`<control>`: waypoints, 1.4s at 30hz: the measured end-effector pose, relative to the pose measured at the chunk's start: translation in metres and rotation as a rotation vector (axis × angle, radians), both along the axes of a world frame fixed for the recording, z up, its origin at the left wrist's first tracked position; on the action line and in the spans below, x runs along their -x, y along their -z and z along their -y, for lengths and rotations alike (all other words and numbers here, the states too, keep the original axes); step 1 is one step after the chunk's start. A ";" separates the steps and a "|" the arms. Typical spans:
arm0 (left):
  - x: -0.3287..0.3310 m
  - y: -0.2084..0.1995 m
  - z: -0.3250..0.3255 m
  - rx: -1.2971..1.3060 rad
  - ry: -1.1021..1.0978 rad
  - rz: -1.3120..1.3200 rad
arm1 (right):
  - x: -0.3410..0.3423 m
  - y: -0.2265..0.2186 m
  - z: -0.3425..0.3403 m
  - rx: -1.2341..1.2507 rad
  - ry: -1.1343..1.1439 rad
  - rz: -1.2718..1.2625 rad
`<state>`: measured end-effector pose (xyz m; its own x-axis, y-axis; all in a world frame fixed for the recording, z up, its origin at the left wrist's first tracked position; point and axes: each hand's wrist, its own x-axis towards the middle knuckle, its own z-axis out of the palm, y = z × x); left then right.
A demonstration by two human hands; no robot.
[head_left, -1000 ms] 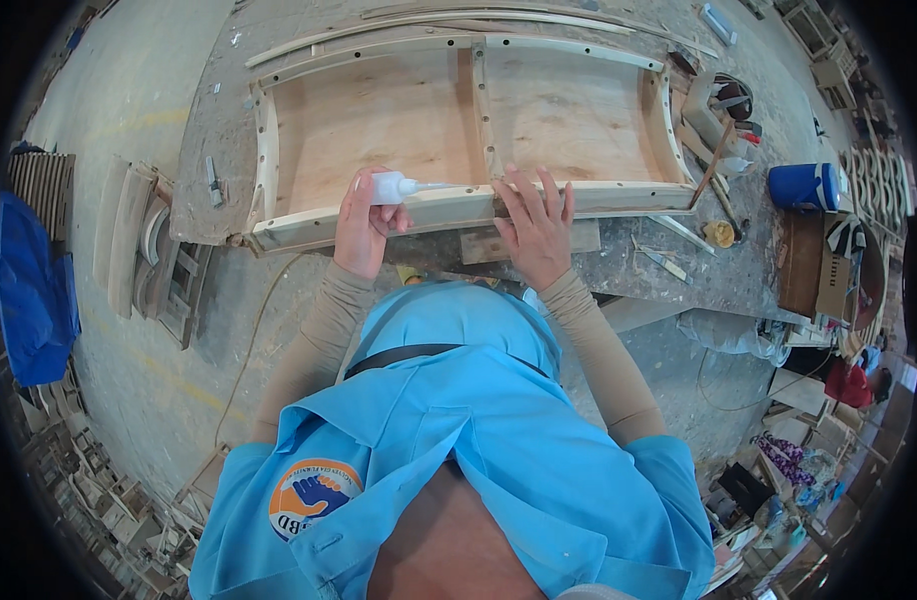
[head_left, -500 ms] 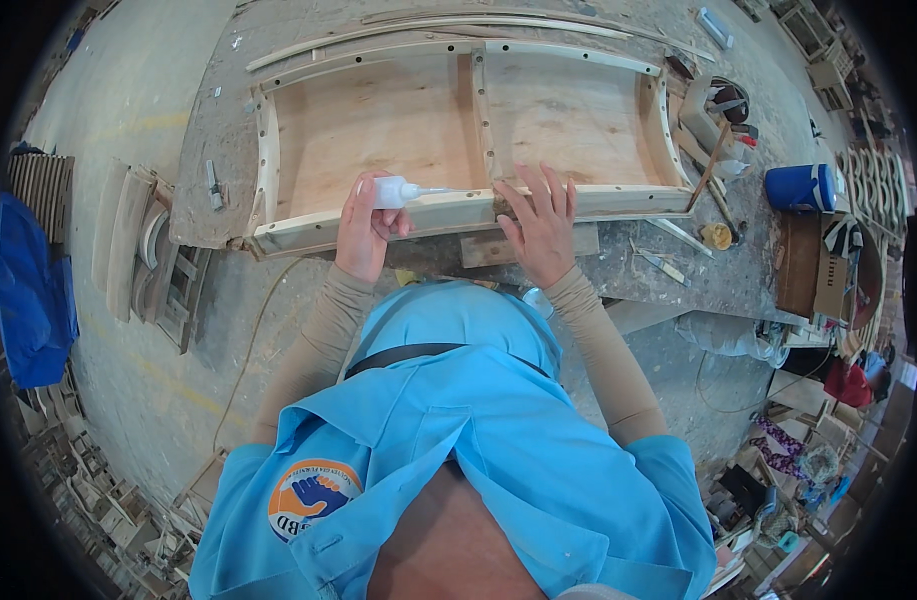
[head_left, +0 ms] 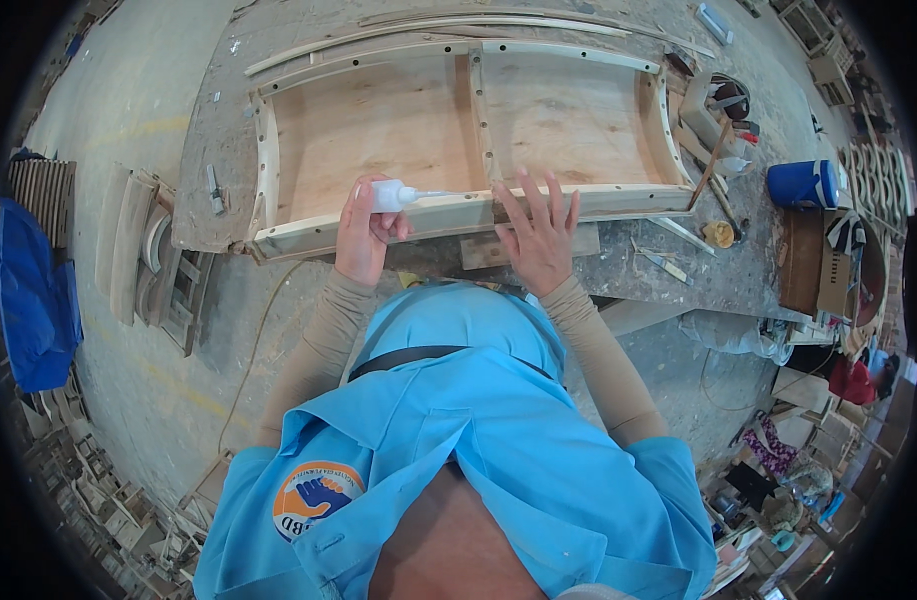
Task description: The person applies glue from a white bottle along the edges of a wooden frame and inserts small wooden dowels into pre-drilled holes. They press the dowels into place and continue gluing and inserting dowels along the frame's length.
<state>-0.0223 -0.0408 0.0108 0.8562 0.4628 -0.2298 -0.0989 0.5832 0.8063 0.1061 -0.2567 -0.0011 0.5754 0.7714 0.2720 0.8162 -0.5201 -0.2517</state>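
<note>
My left hand (head_left: 365, 235) is closed round a small white squeeze bottle (head_left: 390, 196), tipped on its side with its thin nozzle pointing right along the near rail. That rail belongs to a curved wooden frame (head_left: 354, 236), which has a plywood panel, a middle divider (head_left: 484, 120) and several dark holes along its edges. The nozzle tip is close to where the divider meets the rail. My right hand (head_left: 541, 240) rests there with fingers spread on the rail, just right of the nozzle. Nothing shows in its grasp.
The frame lies on a worn workbench (head_left: 214, 120). Long thin wood strips (head_left: 439, 22) lie behind it. To the right are a blue container (head_left: 802, 185), a small yellow cup (head_left: 719, 234) and a cardboard box (head_left: 837, 280). A metal tool (head_left: 215, 188) lies on the left. Curved wood parts (head_left: 144, 250) stand on the floor.
The squeeze bottle stays in my left hand at nearly the same spot. The fingers of my right hand have shifted slightly and spread on the rail. The view has moved a little.
</note>
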 end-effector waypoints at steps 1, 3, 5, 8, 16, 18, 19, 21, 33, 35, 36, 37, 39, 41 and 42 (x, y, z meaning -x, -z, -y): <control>0.000 -0.001 0.000 -0.006 -0.003 0.000 | 0.000 0.002 -0.001 0.010 0.007 -0.008; -0.001 0.000 0.001 -0.008 -0.004 0.001 | 0.002 0.007 -0.001 0.034 0.026 -0.023; 0.000 0.000 0.001 -0.008 -0.009 -0.001 | 0.001 0.005 0.000 -0.021 0.028 -0.040; -0.001 -0.001 0.002 0.005 -0.029 0.023 | 0.001 0.004 -0.001 0.016 0.010 -0.035; 0.000 0.002 0.002 0.012 -0.042 -0.024 | -0.053 -0.021 0.020 -0.234 0.142 0.059; 0.001 0.003 0.004 0.026 -0.073 -0.034 | -0.094 -0.039 0.044 -0.474 0.204 0.159; 0.003 0.007 0.004 0.041 -0.099 -0.039 | -0.116 -0.052 0.060 -0.503 0.267 0.249; 0.003 0.009 0.006 0.052 -0.135 -0.051 | -0.157 -0.077 0.095 -0.545 0.398 0.347; 0.001 0.009 0.013 0.002 -0.366 -0.126 | -0.405 -0.011 0.213 -0.001 0.519 0.175; -0.001 0.007 0.019 0.006 -0.422 -0.145 | -0.433 0.003 0.197 0.173 0.462 0.168; -0.001 0.007 0.020 0.007 -0.448 -0.155 | -0.454 0.014 0.197 0.353 0.441 0.154; -0.002 0.008 0.020 0.020 -0.449 -0.149 | -0.482 0.028 0.204 0.533 0.417 0.142; 0.002 0.019 0.019 0.046 -0.482 -0.147 | -0.505 0.044 0.197 0.670 0.447 0.020; 0.005 0.017 0.025 0.040 -0.536 -0.165 | -0.509 0.040 0.177 0.626 0.520 -0.129; 0.001 0.016 0.026 0.044 -0.543 -0.166 | -0.510 0.040 0.180 0.627 0.558 -0.157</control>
<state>-0.0231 -0.0667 -0.0057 0.4485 0.8135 -0.3701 -0.2676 0.5173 0.8129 0.6165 -0.4365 -0.0409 0.9111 0.3452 -0.2253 0.3789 -0.9165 0.1282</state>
